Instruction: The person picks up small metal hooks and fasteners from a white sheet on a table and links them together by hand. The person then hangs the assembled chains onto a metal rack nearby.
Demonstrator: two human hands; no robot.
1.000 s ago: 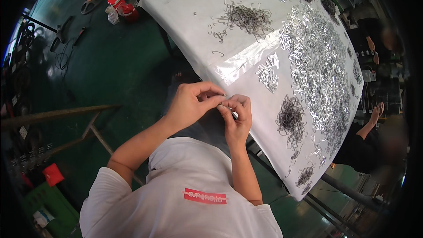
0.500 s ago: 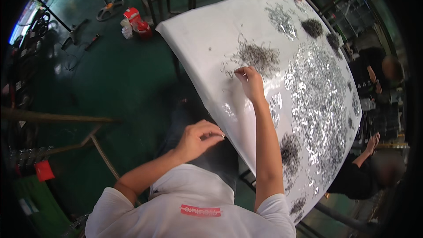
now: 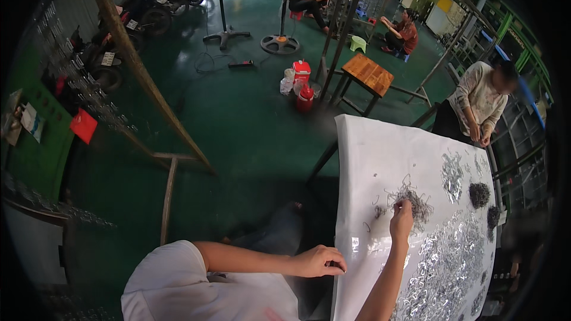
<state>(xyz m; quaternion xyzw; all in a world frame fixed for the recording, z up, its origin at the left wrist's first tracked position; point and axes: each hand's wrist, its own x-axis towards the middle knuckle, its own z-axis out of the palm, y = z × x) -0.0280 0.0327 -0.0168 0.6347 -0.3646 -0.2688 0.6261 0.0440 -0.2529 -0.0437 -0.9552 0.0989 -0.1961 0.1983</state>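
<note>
My right hand reaches over the white-covered table. Its fingers are pinched at the near side of a pile of dark, thin bent wire hooks; whatever sits between the fingertips is too small to make out. Next to the table's left edge hovers my left hand, thumb and fingers closed together, with any small piece in them not discernible. A few loose hooks lie left of the pile. Beyond my right forearm spreads a large bed of shiny metal hooks.
Across the table a person works with both hands at its far edge. A wooden stool, a red jug and fan stands are on the green floor. At left stands a rusty metal frame.
The view has swung up and left, bringing more floor, motorbikes and people into sight. My right fingers have moved from the loose hooks to the dark pile. My left hand stays beside the table edge.
</note>
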